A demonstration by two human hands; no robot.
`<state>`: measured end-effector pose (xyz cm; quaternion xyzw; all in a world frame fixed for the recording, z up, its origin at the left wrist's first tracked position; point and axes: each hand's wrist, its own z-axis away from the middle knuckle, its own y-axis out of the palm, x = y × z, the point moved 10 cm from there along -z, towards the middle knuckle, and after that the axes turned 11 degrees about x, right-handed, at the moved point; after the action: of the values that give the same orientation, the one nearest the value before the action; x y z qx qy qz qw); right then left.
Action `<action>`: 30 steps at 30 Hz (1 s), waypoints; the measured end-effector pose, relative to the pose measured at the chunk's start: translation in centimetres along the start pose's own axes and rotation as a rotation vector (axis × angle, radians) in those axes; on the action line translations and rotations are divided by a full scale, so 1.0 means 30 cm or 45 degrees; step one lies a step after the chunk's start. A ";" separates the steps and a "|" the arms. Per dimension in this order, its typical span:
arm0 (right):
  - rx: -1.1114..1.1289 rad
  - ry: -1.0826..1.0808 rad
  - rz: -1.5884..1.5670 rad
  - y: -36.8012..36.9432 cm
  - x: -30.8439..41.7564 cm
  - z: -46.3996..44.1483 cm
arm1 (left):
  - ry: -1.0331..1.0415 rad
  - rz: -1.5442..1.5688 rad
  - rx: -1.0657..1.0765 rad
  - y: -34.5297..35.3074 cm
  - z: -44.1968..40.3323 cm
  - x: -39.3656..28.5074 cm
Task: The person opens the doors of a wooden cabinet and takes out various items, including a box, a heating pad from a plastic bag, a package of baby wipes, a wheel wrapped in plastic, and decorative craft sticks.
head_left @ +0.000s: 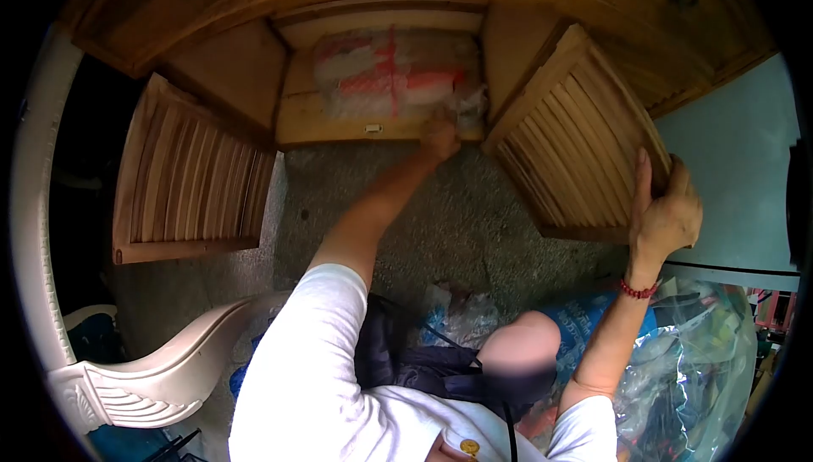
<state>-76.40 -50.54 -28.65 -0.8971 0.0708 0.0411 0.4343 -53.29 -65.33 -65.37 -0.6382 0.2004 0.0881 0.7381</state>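
Observation:
A wooden cabinet stands with both slatted doors swung out. Inside lies a clear plastic bag with red markings, a red strip across it and pale contents that I cannot make out. My left hand reaches to the cabinet's front edge, fingers curled at the bag's near right corner; shadow and blur partly hide the fingertips. On the right, my right hand grips the outer edge of the right cabinet door, thumb on the slatted face and fingers round the edge.
The left cabinet door also stands open. A curved cream furniture arm is at lower left. Large clear plastic bags of mixed items lie at lower right. A crumpled bag rests on the speckled floor near my knee.

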 end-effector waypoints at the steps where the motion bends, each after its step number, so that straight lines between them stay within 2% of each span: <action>1: -0.035 -0.026 0.002 -0.011 0.009 0.003 | 0.000 0.001 0.005 -0.016 0.005 -0.023; 3: -0.074 -0.052 0.019 -0.023 0.019 0.008 | -0.060 0.247 -0.344 -0.111 0.011 -0.043; 4: -0.059 -0.042 -0.003 -0.017 0.016 0.009 | -0.050 0.256 -0.343 -0.113 -0.010 -0.061; 6: -0.047 -0.031 -0.005 -0.017 0.015 0.011 | -0.040 -0.075 -0.042 -0.056 -0.089 -0.126; 7: -0.029 -0.008 0.012 -0.015 0.014 0.012 | -0.025 -0.064 -0.042 0.014 -0.152 -0.106; 9: -0.015 0.017 0.043 -0.014 0.015 0.012 | 0.069 -0.260 -0.210 0.180 -0.275 -0.071; 10: -0.033 0.003 0.041 -0.021 0.021 0.013 | 0.080 -0.253 -0.212 0.137 -0.266 -0.108; 12: -0.052 -0.006 0.041 -0.030 0.023 0.017 | -0.150 -0.429 0.235 0.098 -0.231 -0.110; 16: -0.066 -0.027 0.003 -0.039 0.026 0.019 | -0.156 -0.313 0.265 0.092 -0.200 -0.090; 18: -0.057 -0.024 -0.016 -0.041 0.022 0.026 | 0.029 -0.208 0.130 0.100 -0.165 -0.086; 19: -0.047 -0.043 -0.034 -0.036 0.020 0.026 | 0.022 -0.213 0.129 0.083 -0.129 -0.078; 21: -0.020 -0.071 -0.061 -0.039 0.010 0.023 | -0.117 0.912 0.140 0.044 -0.002 -0.019; 22: 0.022 -0.095 -0.079 -0.033 0.005 0.014 | -0.129 0.910 0.138 -0.011 0.049 -0.030; 24: 0.072 -0.124 -0.113 -0.049 0.029 0.029 | -0.208 1.494 0.171 -0.103 0.168 -0.042; 25: -0.104 -0.206 -0.331 -0.120 0.061 0.066 | -0.220 1.488 0.161 -0.150 0.218 -0.044; 26: -0.282 -0.290 -0.552 -0.187 0.090 0.114 | -0.200 1.869 0.303 -0.150 0.269 -0.078; 27: -0.189 -0.341 -0.742 -0.168 0.139 0.169 | -0.174 2.251 0.452 -0.158 0.328 -0.125; 28: -0.025 -0.283 -0.989 -0.096 0.176 0.224 | -0.186 2.251 0.434 -0.215 0.394 -0.139; 29: 0.274 -0.189 -1.240 -0.022 0.243 0.235 | -0.161 2.385 0.502 -0.271 0.465 -0.186; 30: 0.565 0.048 -1.727 0.138 0.288 0.307 | -0.136 2.518 0.569 -0.319 0.531 -0.226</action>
<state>-68.67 -46.64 -38.72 -0.6344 -0.4885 -0.2691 0.5353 -52.81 -50.54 -52.25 -0.0288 0.6175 0.6482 0.4446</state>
